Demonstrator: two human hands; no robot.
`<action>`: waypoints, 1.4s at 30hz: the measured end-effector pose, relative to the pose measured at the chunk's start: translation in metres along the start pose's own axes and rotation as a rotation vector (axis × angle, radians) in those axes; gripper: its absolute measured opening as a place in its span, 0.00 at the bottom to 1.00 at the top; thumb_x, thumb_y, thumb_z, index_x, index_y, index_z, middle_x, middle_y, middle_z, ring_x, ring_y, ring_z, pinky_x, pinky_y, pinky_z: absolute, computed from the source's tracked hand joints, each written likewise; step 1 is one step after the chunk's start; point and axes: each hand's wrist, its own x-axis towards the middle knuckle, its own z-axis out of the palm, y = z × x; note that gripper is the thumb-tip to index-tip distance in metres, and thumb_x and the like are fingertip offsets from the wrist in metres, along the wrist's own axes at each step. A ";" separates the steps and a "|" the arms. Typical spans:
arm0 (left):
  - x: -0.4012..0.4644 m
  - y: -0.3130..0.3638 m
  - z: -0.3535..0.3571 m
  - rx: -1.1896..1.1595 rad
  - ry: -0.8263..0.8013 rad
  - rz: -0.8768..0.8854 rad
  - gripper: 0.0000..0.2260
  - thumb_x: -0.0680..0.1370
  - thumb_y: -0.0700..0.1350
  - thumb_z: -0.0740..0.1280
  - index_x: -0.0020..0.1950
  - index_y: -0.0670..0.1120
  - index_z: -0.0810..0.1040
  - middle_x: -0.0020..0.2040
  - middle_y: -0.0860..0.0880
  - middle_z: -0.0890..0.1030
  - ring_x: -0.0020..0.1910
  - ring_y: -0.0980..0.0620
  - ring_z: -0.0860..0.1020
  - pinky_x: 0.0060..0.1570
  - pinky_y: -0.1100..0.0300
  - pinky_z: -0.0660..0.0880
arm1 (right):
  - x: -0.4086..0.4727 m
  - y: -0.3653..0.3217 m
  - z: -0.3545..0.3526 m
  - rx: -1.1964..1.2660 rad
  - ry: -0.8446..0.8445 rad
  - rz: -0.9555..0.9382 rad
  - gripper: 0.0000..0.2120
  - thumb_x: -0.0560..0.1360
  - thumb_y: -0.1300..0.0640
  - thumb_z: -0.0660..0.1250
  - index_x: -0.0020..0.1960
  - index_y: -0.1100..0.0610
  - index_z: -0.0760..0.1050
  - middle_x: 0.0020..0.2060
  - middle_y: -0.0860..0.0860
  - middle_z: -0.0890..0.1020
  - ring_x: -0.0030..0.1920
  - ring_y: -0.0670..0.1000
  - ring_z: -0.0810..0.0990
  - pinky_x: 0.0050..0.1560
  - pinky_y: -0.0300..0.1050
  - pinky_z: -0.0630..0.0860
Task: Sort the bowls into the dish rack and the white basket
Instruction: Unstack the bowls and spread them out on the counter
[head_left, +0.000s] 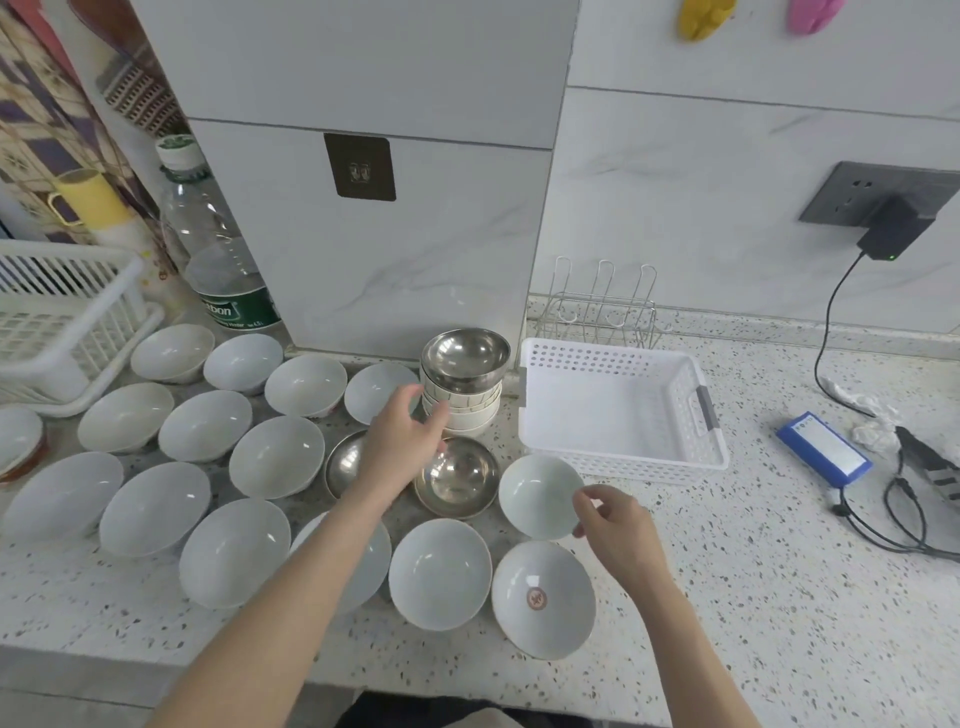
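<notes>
**Right hand pinches a white bowl beside the basket**

The right hand (615, 525) pinches the near right rim of a white bowl (537, 493), thumb and fingertips curled onto its edge; the bowl rests on the speckled counter (779, 571), just in front of the white basket (621, 410); left of the pinch lies a steel bowl (460, 478), and the left hand (402, 434) hovers over its far edge, fingers loosely curled, whether touching it I cannot tell; beyond that hand stands a stack of bowls (464, 382) topped by a steel one; many white bowls spread leftward toward the dish rack (67, 322); behind the basket stands a wire holder (605, 306); far right lie a blue battery pack (823, 449) and a plugged-in charger (893, 228).
</notes>
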 end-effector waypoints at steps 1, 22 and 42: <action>0.017 0.005 -0.002 0.004 -0.009 -0.018 0.27 0.76 0.61 0.63 0.71 0.50 0.67 0.34 0.52 0.84 0.33 0.64 0.79 0.37 0.58 0.73 | 0.001 -0.006 0.002 0.015 0.006 -0.002 0.07 0.76 0.48 0.61 0.46 0.44 0.78 0.30 0.46 0.83 0.28 0.42 0.76 0.32 0.40 0.69; 0.088 0.034 -0.031 -0.317 -0.226 -0.123 0.06 0.77 0.41 0.65 0.51 0.49 0.71 0.31 0.45 0.81 0.14 0.59 0.71 0.14 0.69 0.55 | 0.013 -0.065 0.040 0.074 0.073 0.015 0.06 0.78 0.51 0.62 0.45 0.42 0.76 0.30 0.40 0.83 0.38 0.37 0.79 0.36 0.38 0.69; 0.058 -0.081 -0.129 -0.814 -0.220 -0.292 0.07 0.79 0.46 0.67 0.46 0.43 0.79 0.31 0.46 0.79 0.19 0.58 0.62 0.16 0.67 0.55 | 0.103 -0.151 0.094 0.212 0.030 0.206 0.21 0.72 0.63 0.57 0.65 0.56 0.65 0.31 0.55 0.84 0.17 0.41 0.73 0.18 0.35 0.62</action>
